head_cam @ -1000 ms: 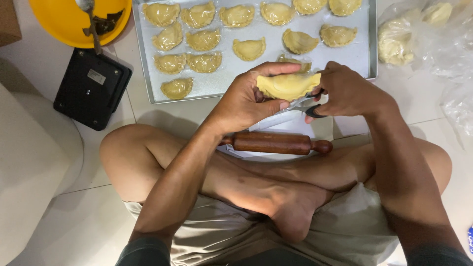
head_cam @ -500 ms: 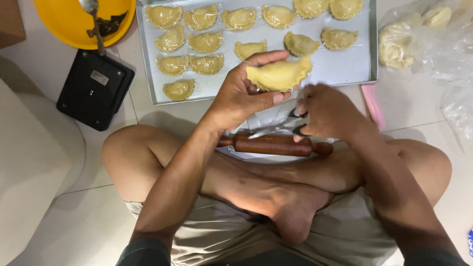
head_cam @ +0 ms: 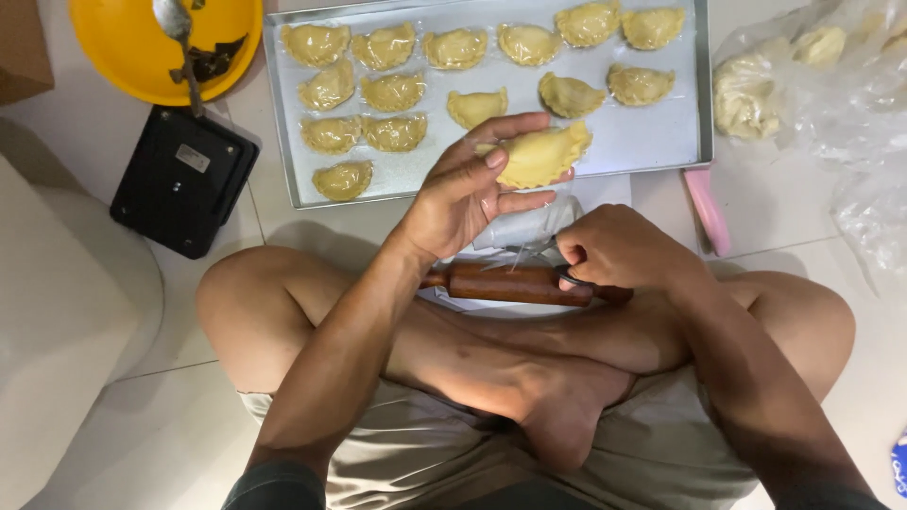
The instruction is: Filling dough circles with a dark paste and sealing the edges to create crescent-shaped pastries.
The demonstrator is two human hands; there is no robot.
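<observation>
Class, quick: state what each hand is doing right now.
Left hand: closed on a pastry, held above the tray.
Right hand: closed on scissors, low by the rolling pin.

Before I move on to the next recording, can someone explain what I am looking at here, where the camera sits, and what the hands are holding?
There is no machine here: a person sits cross-legged on a tiled floor, and the single camera is worn on their head, looking down. The left hand holds up a folded, half-moon pastry. The right hand is lowered over a wooden rolling pin on the lap and grips a small dark-handled tool, which I cannot identify. In front lies a metal tray with rows of similar pastries. To its left are a yellow bowl with a spoon and a black kitchen scale; to its right are a pink tool and dough in plastic bags.
</observation>
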